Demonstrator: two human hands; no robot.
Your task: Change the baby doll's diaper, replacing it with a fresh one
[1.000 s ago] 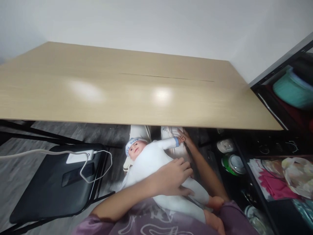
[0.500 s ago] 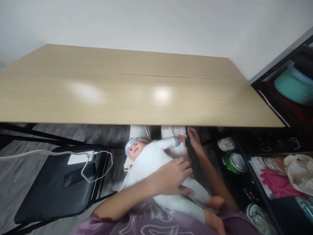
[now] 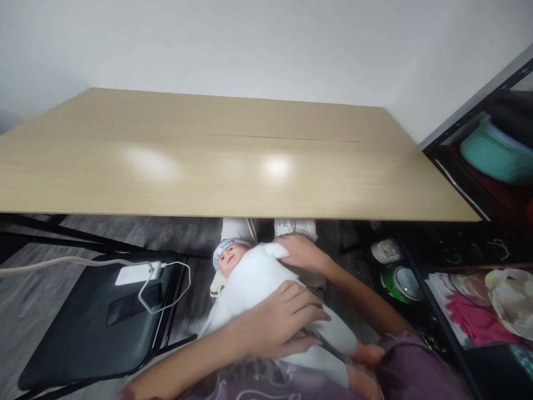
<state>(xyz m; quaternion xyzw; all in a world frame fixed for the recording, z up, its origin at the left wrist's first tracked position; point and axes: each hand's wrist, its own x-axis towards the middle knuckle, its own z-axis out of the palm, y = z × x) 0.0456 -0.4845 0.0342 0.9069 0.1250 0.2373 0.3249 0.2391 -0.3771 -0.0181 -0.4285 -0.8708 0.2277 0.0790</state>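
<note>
A baby doll point(image 3: 250, 278) in a white suit and a white cap with blue letters lies on my lap, below the front edge of the light wooden table point(image 3: 233, 161). My left hand point(image 3: 278, 322) lies across the doll's belly with fingers curled around its body. My right hand point(image 3: 302, 253) is closed around the doll's raised arm near its shoulder. The doll's bare feet point(image 3: 366, 361) stick out at the lower right.
A black folding chair point(image 3: 83, 328) stands at the left with a white charger and cable point(image 3: 137, 272) and a dark phone point(image 3: 133, 303) on it. A black metal shelf point(image 3: 462, 189) at the right holds a teal container point(image 3: 495, 153), cups, bags and cloth.
My right hand came back from under the table edge and took hold of the doll's arm, folding it toward the body. The left hand stayed on the doll's belly.
</note>
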